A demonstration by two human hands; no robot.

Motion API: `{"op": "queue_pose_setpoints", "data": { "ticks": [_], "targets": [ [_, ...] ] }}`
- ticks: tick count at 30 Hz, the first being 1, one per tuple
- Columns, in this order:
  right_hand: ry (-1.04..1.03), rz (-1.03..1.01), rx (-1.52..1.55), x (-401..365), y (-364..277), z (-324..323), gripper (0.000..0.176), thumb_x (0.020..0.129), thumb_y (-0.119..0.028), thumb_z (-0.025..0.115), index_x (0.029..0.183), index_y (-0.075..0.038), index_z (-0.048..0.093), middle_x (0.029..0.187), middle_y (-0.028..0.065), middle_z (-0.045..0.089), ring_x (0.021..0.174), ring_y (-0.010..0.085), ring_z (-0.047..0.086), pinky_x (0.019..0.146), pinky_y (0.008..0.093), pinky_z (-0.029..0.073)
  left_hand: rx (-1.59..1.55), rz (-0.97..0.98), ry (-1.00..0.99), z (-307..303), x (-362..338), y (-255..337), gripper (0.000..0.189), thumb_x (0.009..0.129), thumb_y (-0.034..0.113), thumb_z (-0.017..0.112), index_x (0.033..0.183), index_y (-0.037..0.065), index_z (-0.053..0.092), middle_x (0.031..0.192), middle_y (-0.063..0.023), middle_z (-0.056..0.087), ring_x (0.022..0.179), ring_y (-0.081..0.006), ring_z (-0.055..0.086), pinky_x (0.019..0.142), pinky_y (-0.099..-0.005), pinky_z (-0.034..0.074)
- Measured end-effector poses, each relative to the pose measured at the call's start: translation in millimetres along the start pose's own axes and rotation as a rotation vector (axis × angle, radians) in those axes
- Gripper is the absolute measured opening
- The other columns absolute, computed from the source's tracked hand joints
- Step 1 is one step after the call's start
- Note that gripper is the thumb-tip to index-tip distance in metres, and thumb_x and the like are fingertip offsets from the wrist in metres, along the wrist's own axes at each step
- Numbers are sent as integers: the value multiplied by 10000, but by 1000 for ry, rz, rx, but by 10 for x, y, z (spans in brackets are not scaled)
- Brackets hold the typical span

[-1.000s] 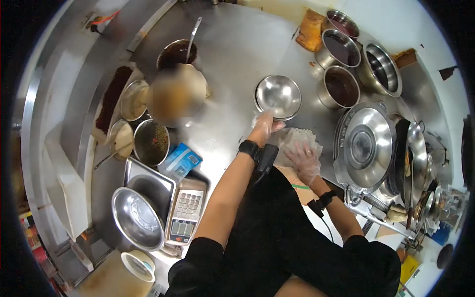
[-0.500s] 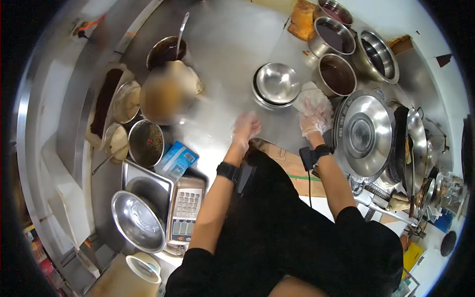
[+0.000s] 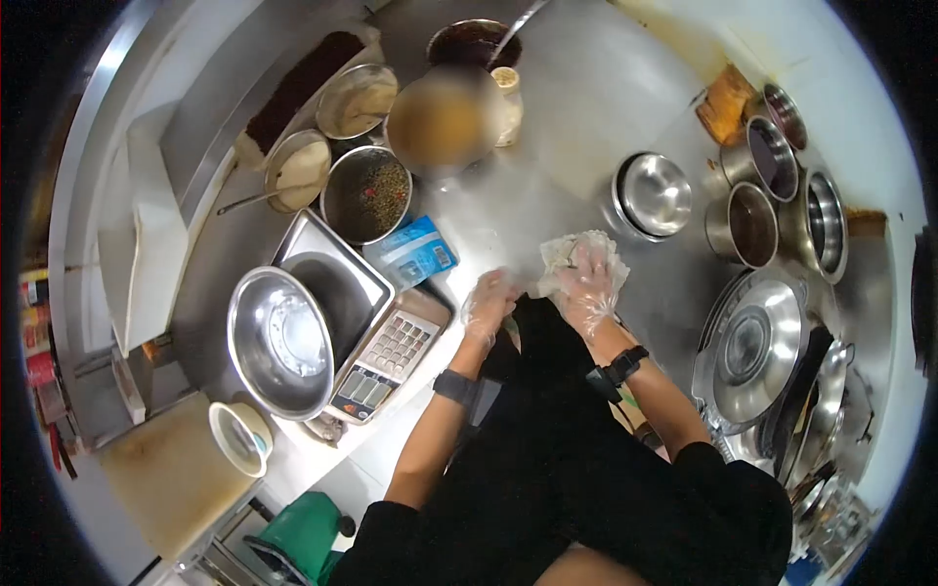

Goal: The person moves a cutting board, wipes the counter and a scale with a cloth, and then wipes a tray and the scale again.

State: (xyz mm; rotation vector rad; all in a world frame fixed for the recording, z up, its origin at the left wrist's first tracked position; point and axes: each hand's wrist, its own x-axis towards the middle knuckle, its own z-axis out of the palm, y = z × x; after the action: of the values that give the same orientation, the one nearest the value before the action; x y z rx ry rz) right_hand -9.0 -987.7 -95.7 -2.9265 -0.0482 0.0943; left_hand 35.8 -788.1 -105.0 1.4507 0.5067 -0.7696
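Note:
My right hand (image 3: 586, 283), in a clear plastic glove, presses on a crumpled whitish cloth (image 3: 611, 256) on the steel counter, its fingers spread over the folds. At the counter's near edge, my left hand (image 3: 490, 301) rests in a similar glove with fingers curled in; nothing shows in it. A blue-and-white packet (image 3: 422, 249) lies just beyond that hand to the left. Right of the cloth sits a small stack of steel bowls (image 3: 657, 195).
A digital scale (image 3: 391, 347) with a steel bowl (image 3: 280, 342) stands at left. Behind it are a pot of peppercorn-like spices (image 3: 369, 195) and a dark pot with a ladle (image 3: 474, 44). Several steel pots (image 3: 747, 225) and a wide steel lid (image 3: 757, 337) line the right side.
My view has turned toward the left. The right hand has drawn the cloth from beside the pots to the near-middle edge, closer to my left hand, which stays at the edge.

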Motion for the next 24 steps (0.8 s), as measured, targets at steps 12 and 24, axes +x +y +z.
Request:
{"op": "queue_pose_setpoints", "data": {
  "ticks": [12, 24],
  "targets": [
    [324, 225, 382, 1101, -128, -507, 487, 887, -160, 588, 1355, -100, 468, 1410, 204, 448, 1211, 405, 498, 1015, 439, 417, -94, 115, 82, -137, -54, 34, 442, 947, 272, 548, 1288, 0, 473, 1024, -111, 668, 887, -159, 626, 786, -279, 507],
    [-154, 72, -73, 1715, -72, -6, 861, 763, -553, 653, 1491, -255, 301, 1531, 281, 194, 1375, 510, 218, 1121, 575, 205, -155, 77, 69, -312, -124, -30, 393, 959, 238, 541, 1279, 16, 491, 1034, -76, 663, 905, -132, 627, 778, -246, 501]
  ]
}}
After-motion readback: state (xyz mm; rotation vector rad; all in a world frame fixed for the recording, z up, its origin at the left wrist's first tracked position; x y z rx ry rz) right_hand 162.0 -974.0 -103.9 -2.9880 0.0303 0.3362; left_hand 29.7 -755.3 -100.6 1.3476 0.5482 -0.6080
